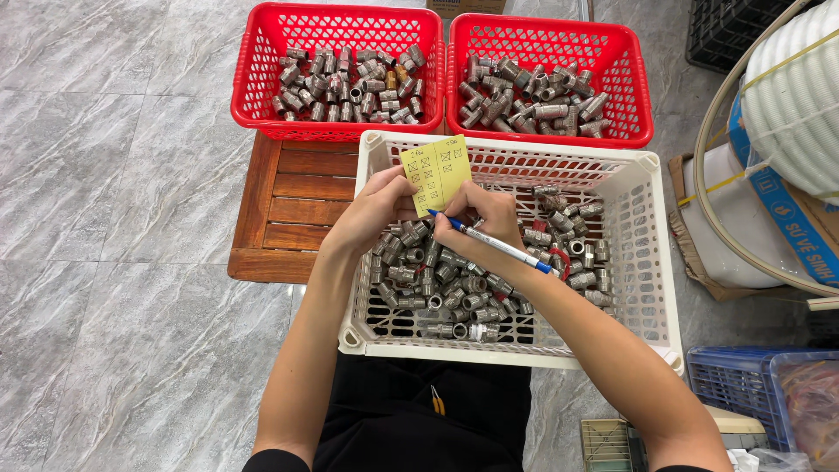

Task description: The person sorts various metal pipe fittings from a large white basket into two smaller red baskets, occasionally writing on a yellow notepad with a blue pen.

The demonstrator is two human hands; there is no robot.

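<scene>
Marking boxes on the yellow slip (436,176) over the white crate (651,262).

Left hand (377,210) pinches the slip's lower edge, right hand (486,224) grips a blue pen (498,244), tip just under the paper. Metal fittings (454,284) fill the crate below; two red baskets (336,65) hold more beyond. Looks like mid-tally: steady paper, careful pen placement needed.

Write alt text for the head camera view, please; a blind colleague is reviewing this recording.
Seen from above, a person's left hand holds a yellow slip of checked boxes while the right hand grips a blue pen, over a white basket of metal pipe fittings. Two red baskets of similar fittings sit beyond, beside a wooden stool.
</scene>
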